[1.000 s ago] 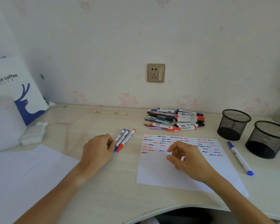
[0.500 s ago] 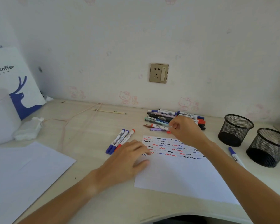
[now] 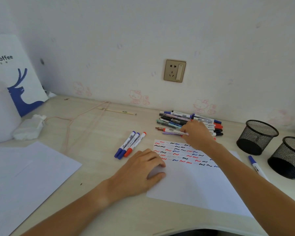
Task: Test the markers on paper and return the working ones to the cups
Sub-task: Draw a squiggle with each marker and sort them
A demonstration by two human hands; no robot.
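Observation:
A white test paper (image 3: 194,184) with rows of red, blue and black squiggles lies in front of me. My left hand (image 3: 140,171) rests on its left edge, fingers relaxed. My right hand (image 3: 196,133) reaches into the pile of markers (image 3: 174,118) by the wall, and its fingertips pinch a white-barrelled marker at the pile's front. Three capped markers (image 3: 129,145), two blue and one red, lie side by side left of the paper. A single blue marker (image 3: 255,166) lies right of the paper. Two black mesh cups (image 3: 257,137) (image 3: 288,159) stand at the right, both look empty.
Spare white sheets (image 3: 24,176) cover the desk's left side. A coffee-shop bag (image 3: 15,74), a white container (image 3: 0,116) and crumpled tissue (image 3: 29,127) sit at the far left. A pink cord (image 3: 85,114) and a thin wooden stick (image 3: 116,110) lie near the wall.
My right hand moved from the paper up to the marker pile and settled on a marker. My left hand left the three markers and came to rest on the paper's left edge.

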